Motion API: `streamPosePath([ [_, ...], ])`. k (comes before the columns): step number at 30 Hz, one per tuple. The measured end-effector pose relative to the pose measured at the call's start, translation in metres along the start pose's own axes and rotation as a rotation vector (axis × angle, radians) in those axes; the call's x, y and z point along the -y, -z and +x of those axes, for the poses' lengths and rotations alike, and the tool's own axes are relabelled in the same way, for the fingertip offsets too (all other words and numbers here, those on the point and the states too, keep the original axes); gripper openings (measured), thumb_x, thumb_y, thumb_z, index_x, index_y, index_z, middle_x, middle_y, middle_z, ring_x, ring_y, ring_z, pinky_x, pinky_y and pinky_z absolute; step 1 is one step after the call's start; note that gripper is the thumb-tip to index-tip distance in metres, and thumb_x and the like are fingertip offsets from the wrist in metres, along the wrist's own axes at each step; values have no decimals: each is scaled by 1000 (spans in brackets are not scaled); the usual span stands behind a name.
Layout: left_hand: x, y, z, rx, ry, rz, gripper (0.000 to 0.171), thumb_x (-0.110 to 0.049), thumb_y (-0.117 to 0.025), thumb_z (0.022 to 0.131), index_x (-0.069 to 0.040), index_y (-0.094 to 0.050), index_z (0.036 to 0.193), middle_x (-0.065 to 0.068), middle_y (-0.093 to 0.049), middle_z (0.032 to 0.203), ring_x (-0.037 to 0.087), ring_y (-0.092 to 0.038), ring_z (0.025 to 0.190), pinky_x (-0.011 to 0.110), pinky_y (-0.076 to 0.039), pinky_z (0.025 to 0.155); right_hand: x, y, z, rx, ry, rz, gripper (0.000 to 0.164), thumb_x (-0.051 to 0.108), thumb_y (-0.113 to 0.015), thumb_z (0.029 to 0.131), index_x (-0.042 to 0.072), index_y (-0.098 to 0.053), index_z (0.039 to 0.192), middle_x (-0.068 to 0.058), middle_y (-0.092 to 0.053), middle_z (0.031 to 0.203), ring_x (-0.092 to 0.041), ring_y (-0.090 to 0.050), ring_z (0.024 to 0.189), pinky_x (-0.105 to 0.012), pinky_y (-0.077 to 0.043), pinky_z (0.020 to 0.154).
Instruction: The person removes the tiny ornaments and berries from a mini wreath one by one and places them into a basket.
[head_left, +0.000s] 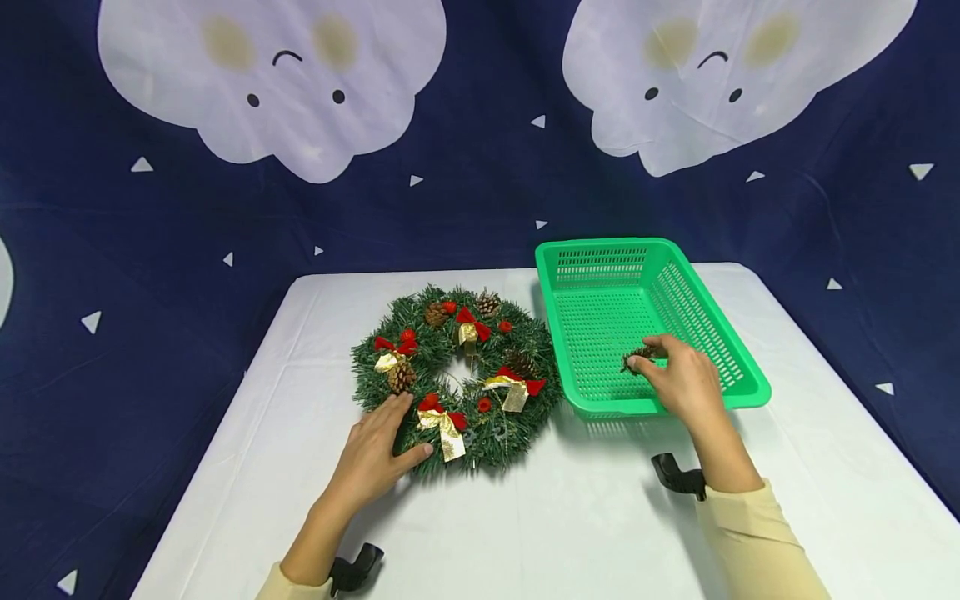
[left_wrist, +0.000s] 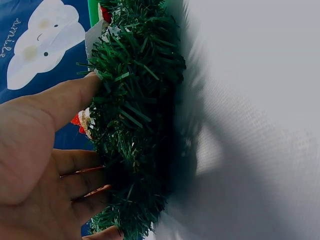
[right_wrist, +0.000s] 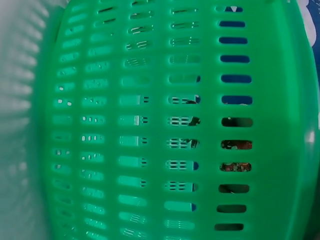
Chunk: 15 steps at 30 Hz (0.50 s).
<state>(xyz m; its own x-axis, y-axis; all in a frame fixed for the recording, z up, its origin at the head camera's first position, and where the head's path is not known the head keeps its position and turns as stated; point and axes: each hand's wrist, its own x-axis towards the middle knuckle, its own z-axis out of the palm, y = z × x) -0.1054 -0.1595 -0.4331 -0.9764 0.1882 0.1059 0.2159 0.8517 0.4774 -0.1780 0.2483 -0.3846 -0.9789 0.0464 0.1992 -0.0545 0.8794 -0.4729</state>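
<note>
A green tinsel wreath (head_left: 480,437) lies flat on the table, trimmed with red-and-gold bows, red berries and pinecones. At its front left edge, my left hand (head_left: 375,454) rests on it with thumb and fingers spread apart. The left wrist view shows the thumb (left_wrist: 75,95) and the straight fingers against the bristles (left_wrist: 130,100). My right hand (head_left: 686,379) pinches a small brown pinecone (head_left: 636,360) between thumb and fingers, inside the outline of the green basket (head_left: 600,317). In the right wrist view the slotted basket wall (right_wrist: 270,150) hides most of that hand.
The wreath's right side lies right by the basket's left wall. A white cloth (head_left: 540,533) covers the table, and a dark blue curtain with clouds (head_left: 480,150) hangs behind it. Black wrist mounts (head_left: 678,477) stick out beside both forearms.
</note>
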Motion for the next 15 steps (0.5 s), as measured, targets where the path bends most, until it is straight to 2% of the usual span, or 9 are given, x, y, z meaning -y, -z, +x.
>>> streamPosePath([
  [15, 0, -1, 0, 6, 6, -6, 82, -44, -69, 82, -7, -35, 146, 17, -37, 150, 36, -32, 140, 63, -21, 112, -10, 1, 20, 160, -17, 5, 49, 38, -62, 90, 2, -57, 123, -25, -64, 117, -45, -56, 107, -56, -44, 82],
])
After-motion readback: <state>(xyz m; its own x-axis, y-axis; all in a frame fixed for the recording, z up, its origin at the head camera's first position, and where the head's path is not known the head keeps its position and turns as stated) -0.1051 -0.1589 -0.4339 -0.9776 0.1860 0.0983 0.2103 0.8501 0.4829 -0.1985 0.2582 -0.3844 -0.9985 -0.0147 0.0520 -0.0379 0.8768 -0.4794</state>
